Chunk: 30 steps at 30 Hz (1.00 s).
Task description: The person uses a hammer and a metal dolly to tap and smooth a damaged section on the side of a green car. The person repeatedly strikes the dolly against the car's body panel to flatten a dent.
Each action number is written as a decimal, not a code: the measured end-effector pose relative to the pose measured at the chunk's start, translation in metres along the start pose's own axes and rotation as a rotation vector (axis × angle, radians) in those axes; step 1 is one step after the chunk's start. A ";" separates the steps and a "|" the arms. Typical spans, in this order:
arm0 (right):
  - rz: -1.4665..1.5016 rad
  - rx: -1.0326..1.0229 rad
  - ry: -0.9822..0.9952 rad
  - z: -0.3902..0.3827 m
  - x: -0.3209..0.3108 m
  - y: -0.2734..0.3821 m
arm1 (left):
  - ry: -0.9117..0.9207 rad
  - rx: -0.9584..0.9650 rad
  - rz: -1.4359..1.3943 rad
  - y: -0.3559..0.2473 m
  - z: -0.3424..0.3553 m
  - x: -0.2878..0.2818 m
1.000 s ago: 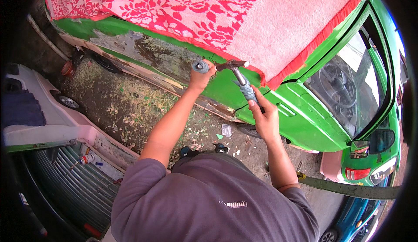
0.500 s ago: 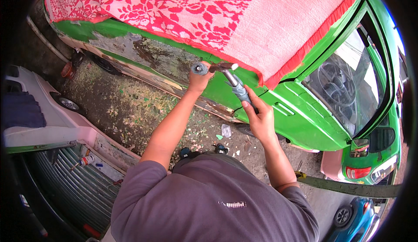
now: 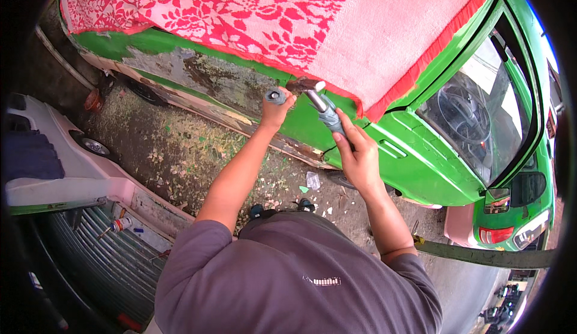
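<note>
From my remote post I see the left hand closed around a grey-wrapped tool at the green van's side, its far end hidden. The right hand grips a hammer nearer the van's door, the handle's wrapping probably there for firmer hold.

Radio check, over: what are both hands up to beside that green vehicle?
Left hand closed around grey-ended tool. Right hand gripping hammer, head near left hand. Green vehicle: side paint patchy. Pink blanket overhanging.

Dark cloth lies on pale pickup, can in its bed. Reddish bucket sits beyond pickup; flakes litter ground right of it.
</note>
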State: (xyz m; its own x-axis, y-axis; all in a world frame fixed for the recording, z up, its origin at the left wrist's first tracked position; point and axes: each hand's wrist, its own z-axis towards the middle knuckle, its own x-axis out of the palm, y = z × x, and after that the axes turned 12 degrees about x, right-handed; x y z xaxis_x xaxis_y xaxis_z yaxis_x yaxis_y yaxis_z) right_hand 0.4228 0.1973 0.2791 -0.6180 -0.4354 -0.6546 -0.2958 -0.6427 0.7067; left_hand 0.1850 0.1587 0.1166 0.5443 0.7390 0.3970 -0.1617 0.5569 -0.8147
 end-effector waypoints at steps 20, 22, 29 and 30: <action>0.180 0.059 0.017 -0.009 -0.001 -0.007 | 0.380 0.053 0.173 -0.018 0.001 0.011; 0.133 -0.076 -0.063 -0.011 -0.005 0.003 | 0.374 0.070 0.100 -0.014 0.004 0.009; -0.249 -0.070 0.041 0.004 0.009 -0.025 | 0.426 -0.067 0.220 0.029 0.005 -0.008; -0.195 -0.035 0.042 -0.004 0.009 -0.032 | 0.287 -0.111 0.354 0.029 -0.009 -0.007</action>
State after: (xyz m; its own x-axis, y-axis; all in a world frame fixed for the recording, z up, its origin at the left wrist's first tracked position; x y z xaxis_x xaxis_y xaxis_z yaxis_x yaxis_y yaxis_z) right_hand 0.4298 0.2118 0.2492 -0.5202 -0.3263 -0.7893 -0.3810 -0.7384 0.5564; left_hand 0.1838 0.1668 0.0867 0.6796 0.7328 -0.0335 -0.2981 0.2341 -0.9254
